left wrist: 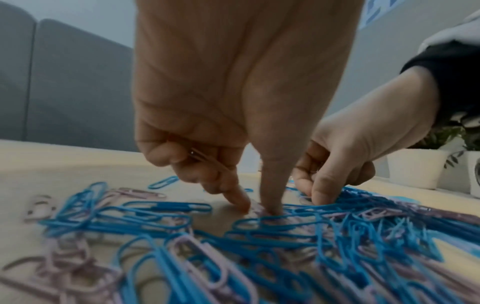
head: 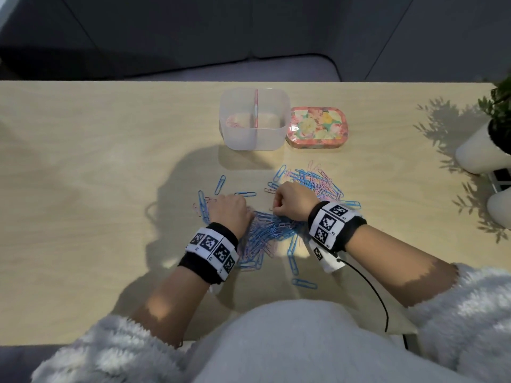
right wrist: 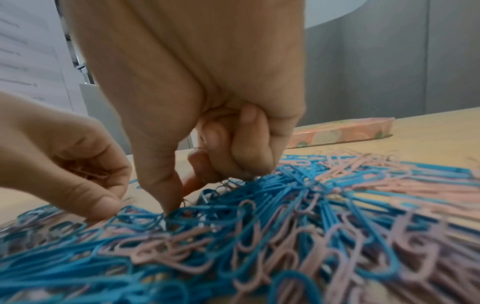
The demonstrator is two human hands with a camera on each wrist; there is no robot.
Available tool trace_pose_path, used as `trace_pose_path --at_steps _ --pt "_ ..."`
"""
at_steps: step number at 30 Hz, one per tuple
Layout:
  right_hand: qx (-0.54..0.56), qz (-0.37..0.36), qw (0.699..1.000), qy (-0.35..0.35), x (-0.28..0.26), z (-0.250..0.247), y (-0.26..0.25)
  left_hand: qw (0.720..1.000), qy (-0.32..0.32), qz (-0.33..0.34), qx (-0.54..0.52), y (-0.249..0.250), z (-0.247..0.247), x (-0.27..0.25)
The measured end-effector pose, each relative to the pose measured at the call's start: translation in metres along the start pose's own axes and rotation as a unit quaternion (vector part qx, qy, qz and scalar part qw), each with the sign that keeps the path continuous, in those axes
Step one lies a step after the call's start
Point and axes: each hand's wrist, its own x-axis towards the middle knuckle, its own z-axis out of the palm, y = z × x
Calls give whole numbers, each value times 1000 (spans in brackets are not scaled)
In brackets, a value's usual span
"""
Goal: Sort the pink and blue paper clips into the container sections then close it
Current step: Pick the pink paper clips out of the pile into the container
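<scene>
A mixed pile of blue and pink paper clips [head: 276, 230] lies spread on the wooden table [head: 83, 175]. Both hands work in it, knuckles up. My left hand [head: 247, 214] keeps pink clips [left wrist: 207, 159] tucked under its curled fingers while thumb and forefinger [left wrist: 257, 206] pinch down into the pile. My right hand [head: 276, 210] is curled too, its thumb and forefinger [right wrist: 176, 202] pinching among the blue clips; a thin wire shows inside its fist. The clear divided container [head: 254, 134] stands open beyond the pile, a few pink clips in its left section. Its floral lid [head: 316, 127] lies to its right.
White plant pots [head: 478, 150] with green leaves stand at the table's right edge. A black cable [head: 370, 288] runs from my right wrist toward my body. Loose blue clips [head: 304, 283] lie near the front edge. A grey sofa is behind the table.
</scene>
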Motion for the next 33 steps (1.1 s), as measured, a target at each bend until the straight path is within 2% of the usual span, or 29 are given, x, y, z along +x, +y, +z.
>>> trace_pose_path --at_steps 2,4,6,9,11,12,14,17,19,22,28,30,33 --pt "44 -5 999 10 0 -3 5 1000 -12 -2 -29 0 1 2" --pt "182 9 982 48 2 -10 10 999 -19 7 -46 -1 1 2" --pt "343 36 935 79 3 -20 15 999 -19 28 -41 -2 2 1" --pt "504 72 859 58 7 -30 11 998 -3 63 2 -1 2 0" --pt "536 88 839 30 13 -30 6 997 -1 73 12 -2 0 0" --pt "523 94 847 19 16 -27 4 997 -5 76 7 -3 0 1" --pt "445 89 891 7 22 -21 -1 997 -14 80 -11 -5 -2 4" --pt "251 40 966 43 27 -14 -3 995 -30 83 -37 -5 -6 7" --pt "138 8 989 60 28 -11 -5 994 -54 81 -52 -5 -11 8" --pt "45 -6 997 54 27 -9 -6 992 -54 73 -91 -8 -30 16" --pt "-24 -17 1000 -2 21 -11 -2 978 97 73 -170 -18 -117 65" --pt "0 -19 1000 -5 19 -13 0 976 114 48 -179 -16 -138 84" --pt "70 -22 997 14 17 -30 -4 979 102 22 -178 -11 -148 109"
